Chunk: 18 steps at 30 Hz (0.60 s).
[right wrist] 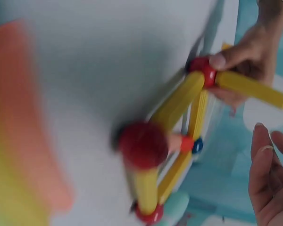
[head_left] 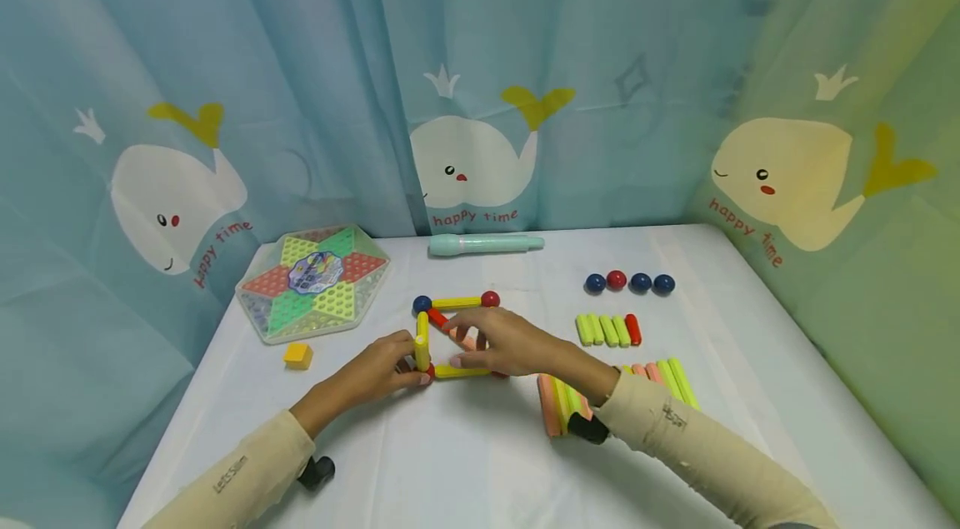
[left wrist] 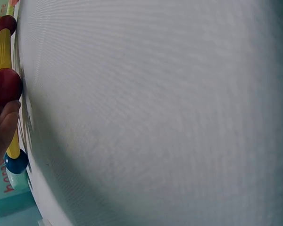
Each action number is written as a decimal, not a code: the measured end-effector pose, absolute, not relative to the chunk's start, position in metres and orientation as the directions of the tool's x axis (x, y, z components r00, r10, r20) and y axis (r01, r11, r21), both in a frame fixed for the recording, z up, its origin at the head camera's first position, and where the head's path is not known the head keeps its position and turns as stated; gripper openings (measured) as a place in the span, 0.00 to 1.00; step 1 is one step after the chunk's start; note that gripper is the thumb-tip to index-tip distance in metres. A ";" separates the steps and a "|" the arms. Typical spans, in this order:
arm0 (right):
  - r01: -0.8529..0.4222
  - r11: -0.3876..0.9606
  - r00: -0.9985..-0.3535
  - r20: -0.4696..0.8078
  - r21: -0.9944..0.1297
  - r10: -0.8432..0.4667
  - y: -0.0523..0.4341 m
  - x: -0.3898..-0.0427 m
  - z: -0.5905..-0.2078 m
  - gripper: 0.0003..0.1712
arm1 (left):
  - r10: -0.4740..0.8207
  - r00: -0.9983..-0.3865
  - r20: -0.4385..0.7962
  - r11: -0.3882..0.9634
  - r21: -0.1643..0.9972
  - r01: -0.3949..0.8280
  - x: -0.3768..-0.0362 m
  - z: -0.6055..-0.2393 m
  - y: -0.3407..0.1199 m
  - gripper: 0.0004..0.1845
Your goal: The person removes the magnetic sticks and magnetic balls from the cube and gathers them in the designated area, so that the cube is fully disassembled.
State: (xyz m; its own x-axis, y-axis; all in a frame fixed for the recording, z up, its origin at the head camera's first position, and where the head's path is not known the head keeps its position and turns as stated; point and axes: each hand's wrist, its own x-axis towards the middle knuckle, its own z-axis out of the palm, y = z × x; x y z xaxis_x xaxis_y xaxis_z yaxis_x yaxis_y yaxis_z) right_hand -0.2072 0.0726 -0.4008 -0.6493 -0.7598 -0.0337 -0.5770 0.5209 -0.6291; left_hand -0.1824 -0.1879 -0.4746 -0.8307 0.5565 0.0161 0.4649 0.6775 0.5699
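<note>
A flat square of yellow sticks (head_left: 456,303) joined by a blue ball (head_left: 422,305) and red balls (head_left: 491,298) lies mid-table. My left hand (head_left: 418,372) pinches its near-left corner, thumb on the red ball (right wrist: 205,70), where a yellow stick (head_left: 422,343) stands upright. That red ball (left wrist: 7,87) also shows by my thumb in the left wrist view. My right hand (head_left: 452,344) hovers over the square with relaxed fingers (right wrist: 266,155) that hold nothing, beside a red-tipped pink stick (head_left: 442,320) lying inside the frame.
A hexagonal checkers board (head_left: 311,283) and a yellow cube (head_left: 297,355) sit at the left. A teal tube (head_left: 483,244) lies at the back. Several balls (head_left: 630,282), green sticks (head_left: 603,330) and a stick pile (head_left: 558,404) lie right. Whale curtains surround the table.
</note>
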 end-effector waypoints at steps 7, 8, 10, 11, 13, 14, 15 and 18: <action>-0.633 0.457 -0.603 0.028 -0.625 -0.797 0.037 -0.207 -0.414 0.22 | 0.546 -0.837 0.022 0.683 0.568 0.460 -0.182 -0.474 -0.188 0.10; -0.637 0.452 -0.603 0.038 -0.625 -0.796 0.034 -0.207 -0.415 0.20 | 0.545 -0.838 0.031 0.680 0.568 0.463 -0.182 -0.474 -0.188 0.10; -0.636 0.443 -0.610 0.061 -0.632 -0.790 0.031 -0.207 -0.417 0.17 | 0.545 -0.837 0.046 0.673 0.572 0.469 -0.182 -0.474 -0.188 0.10; -0.636 0.437 -0.611 0.070 -0.636 -0.788 0.029 -0.207 -0.418 0.16 | 0.546 -0.836 0.054 0.669 0.573 0.474 -0.182 -0.474 -0.189 0.10; -0.633 0.430 -0.613 0.078 -0.644 -0.786 0.026 -0.207 -0.419 0.13 | 0.549 -0.834 0.065 0.663 0.574 0.481 -0.182 -0.474 -0.189 0.10; -0.633 0.430 -0.613 0.077 -0.644 -0.786 0.025 -0.207 -0.420 0.12 | 0.548 -0.834 0.063 0.666 0.570 0.481 -0.182 -0.475 -0.189 0.10; -0.631 0.431 -0.614 0.075 -0.645 -0.786 0.024 -0.207 -0.420 0.11 | 0.547 -0.835 0.060 0.670 0.566 0.480 -0.182 -0.475 -0.189 0.11; -0.628 0.442 -0.615 0.060 -0.640 -0.787 0.022 -0.207 -0.421 0.10 | 0.538 -0.841 0.048 0.685 0.556 0.470 -0.182 -0.475 -0.189 0.12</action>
